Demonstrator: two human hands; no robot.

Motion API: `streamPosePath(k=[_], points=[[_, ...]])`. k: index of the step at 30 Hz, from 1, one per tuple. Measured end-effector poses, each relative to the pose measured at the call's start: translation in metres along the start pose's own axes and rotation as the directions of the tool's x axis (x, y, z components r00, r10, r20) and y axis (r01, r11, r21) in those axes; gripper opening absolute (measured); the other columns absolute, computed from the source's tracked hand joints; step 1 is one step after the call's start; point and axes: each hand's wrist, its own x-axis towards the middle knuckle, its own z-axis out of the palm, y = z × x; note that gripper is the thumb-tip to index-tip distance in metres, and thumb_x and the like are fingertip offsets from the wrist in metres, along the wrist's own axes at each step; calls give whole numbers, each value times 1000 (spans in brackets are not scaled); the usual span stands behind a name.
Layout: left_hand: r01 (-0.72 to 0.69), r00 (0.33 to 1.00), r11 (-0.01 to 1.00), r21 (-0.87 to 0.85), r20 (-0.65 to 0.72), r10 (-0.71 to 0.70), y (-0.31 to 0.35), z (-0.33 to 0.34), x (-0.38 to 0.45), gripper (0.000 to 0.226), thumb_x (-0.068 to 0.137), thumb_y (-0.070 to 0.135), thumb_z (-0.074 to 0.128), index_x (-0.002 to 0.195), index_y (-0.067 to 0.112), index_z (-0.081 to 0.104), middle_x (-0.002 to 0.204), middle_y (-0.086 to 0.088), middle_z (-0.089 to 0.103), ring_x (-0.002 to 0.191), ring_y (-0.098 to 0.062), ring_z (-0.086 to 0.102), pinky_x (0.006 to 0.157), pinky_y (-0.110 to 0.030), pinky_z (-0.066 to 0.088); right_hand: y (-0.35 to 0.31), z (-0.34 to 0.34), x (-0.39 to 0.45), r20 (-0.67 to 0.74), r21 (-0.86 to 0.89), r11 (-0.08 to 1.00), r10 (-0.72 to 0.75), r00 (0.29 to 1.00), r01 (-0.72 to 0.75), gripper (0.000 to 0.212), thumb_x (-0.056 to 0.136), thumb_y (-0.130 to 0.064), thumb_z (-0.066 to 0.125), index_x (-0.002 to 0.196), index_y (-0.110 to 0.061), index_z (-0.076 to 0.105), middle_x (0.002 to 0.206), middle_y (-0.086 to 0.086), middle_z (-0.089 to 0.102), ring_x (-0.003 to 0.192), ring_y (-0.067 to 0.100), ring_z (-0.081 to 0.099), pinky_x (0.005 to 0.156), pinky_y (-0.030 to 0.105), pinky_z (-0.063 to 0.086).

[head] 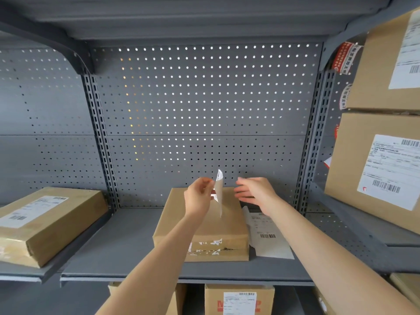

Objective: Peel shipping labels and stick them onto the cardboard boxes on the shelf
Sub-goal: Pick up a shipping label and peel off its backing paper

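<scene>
Cardboard boxes left and right already carry labels; the middle box [204, 223] on the shelf [118, 253] is bare. Our left hand [198, 196] pinches a label [218, 192] above it, our right hand [255, 192] is open, more sheets [270, 244] waiting just right

A white barcoded shipping label [218, 189] hangs edge-on at frame centre above a flat brown cardboard box [204, 226] on the grey shelf [127, 253], with a label sheet [268, 237] lying just right of it.
</scene>
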Motion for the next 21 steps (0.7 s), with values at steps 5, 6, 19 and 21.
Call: streamPosePath(k=[5, 6, 19, 21], points=[[-28, 998, 1000, 14, 57, 27, 2, -12, 1, 10, 90, 18, 60, 89, 13, 69, 80, 2, 71, 75, -9, 69, 72, -29, 58, -16, 35, -3, 56, -6, 999, 33, 998, -33, 31, 87, -29, 66, 99, -1, 68, 90, 15, 75, 80, 27, 73, 72, 35, 61], [-30, 997, 999, 20, 66, 28, 1, -16, 2, 11, 90, 19, 60, 90, 12, 69, 82, -1, 72, 79, -15, 70, 73, -30, 58, -16, 40, -3, 50, -9, 999, 37, 998, -37, 32, 86, -30, 67, 99, -1, 68, 89, 15, 75, 80, 27, 74, 72, 35, 61], [-45, 995, 994, 95, 95, 36, -6, -42, 12, 23, 72, 34, 80, 82, 16, 69, 76, 10, 69, 72, -5, 63, 75, -29, 56, -20, 76, 3, 23, -29, 999, 36, 999, -35, 18, 78, -2, 72, 96, 2, 71, 91, 18, 73, 79, 26, 72, 63, 30, 59], [-53, 996, 992, 115, 79, 44, -5, -44, 14, 27, 71, 35, 80, 82, 15, 67, 74, 11, 66, 68, -5, 61, 69, -25, 52, -20, 80, 6, -2, -24, 999, 27, 1000, -27, 18, 77, 7, 67, 94, 3, 71, 89, 18, 71, 78, 26, 70, 63, 29, 59]])
